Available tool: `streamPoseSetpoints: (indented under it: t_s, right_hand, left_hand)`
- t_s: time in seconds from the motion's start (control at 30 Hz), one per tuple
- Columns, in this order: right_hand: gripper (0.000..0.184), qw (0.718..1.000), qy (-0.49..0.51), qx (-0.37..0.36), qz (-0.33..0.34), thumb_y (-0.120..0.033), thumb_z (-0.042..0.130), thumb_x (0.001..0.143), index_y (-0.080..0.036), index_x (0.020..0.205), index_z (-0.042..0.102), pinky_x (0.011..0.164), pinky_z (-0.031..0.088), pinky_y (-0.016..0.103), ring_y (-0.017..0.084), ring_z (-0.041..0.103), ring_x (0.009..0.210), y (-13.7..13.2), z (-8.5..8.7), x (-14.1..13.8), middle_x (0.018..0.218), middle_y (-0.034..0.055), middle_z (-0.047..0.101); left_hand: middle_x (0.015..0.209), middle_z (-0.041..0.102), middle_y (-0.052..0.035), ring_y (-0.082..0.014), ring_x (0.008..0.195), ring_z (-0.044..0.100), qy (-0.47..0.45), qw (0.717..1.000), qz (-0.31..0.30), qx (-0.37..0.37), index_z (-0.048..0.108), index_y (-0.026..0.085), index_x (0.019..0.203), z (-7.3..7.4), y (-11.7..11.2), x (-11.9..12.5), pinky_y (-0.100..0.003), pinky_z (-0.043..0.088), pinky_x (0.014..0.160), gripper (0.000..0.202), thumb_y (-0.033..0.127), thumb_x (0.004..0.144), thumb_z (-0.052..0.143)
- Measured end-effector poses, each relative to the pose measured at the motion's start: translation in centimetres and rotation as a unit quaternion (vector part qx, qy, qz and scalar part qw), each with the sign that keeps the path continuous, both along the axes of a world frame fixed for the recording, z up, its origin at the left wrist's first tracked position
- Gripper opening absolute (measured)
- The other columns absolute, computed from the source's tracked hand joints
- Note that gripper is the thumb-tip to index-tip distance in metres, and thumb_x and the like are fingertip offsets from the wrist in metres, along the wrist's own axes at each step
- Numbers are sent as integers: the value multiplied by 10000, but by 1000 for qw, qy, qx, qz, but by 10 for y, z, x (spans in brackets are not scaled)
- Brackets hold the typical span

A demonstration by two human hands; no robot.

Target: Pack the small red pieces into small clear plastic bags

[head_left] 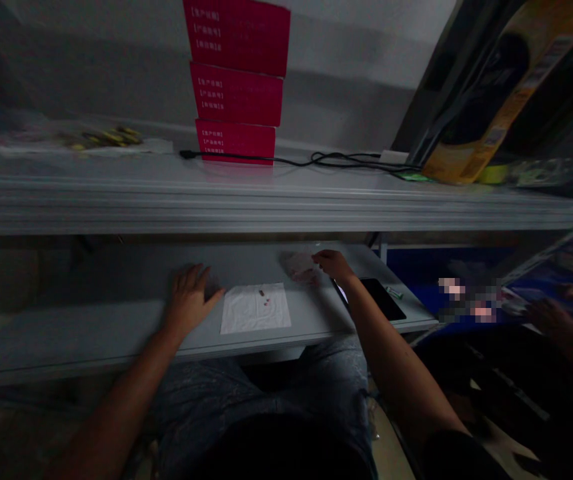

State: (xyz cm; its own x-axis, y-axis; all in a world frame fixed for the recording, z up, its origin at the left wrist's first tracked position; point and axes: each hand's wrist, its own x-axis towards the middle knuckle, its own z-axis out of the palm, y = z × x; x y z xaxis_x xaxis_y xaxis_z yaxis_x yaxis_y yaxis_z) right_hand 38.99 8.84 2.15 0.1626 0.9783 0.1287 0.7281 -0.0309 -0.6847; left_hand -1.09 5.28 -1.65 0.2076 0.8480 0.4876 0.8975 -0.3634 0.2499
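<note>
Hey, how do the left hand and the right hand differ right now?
The left hand lies flat with fingers spread, while the right hand is curled, fingers down. The left hand sits beside the white sheet, while the right hand is at the crumpled packet. The right hand is farther back on the shelf than the left hand. Both hands are bare and over the same shelf.

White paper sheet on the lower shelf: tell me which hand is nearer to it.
Left. The left hand rests just beside the white paper sheet, its fingertips near the sheet's left edge; the right hand is farther off, beyond the sheet's far right corner.
</note>
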Motion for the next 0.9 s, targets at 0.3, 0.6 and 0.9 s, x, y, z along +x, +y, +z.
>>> streamPoseSetpoints:
  t_s: [0.3, 0.6, 0.9]
  right_hand:
    - [178, 800, 513, -143, 276, -318, 673, 825, -175, 898, 597, 596, 556, 273, 162, 699, 658, -129, -12, -82, 797, 38, 705]
    - [132, 769, 379, -245, 452, -249, 660, 866, -130, 890, 712, 651, 558, 227, 101, 680, 673, -175, -29, -118, 780, 23, 723]
    - [198, 766, 419, -241, 424, -282, 587, 930, -130, 895, 711, 676, 571, 241, 107, 697, 706, -156, -46, -126, 804, 36, 723]
  left_hand:
    - [690, 616, -10, -182, 618, 581, -385, 870, -175, -251, 621, 245, 844, 30, -120, 84, -299, 473, 585, 248, 466, 924, 542]
    - [534, 561, 10, -150, 483, 546, -422, 779, -216, -411, 495, 234, 660, -6, -150, 104, -273, 395, 478, 392, 525, 913, 564]
    - [561, 527, 8, -172, 545, 518, -403, 819, -193, -360, 483, 241, 633, -15, -132, 90, -304, 396, 564, 303, 379, 903, 490]
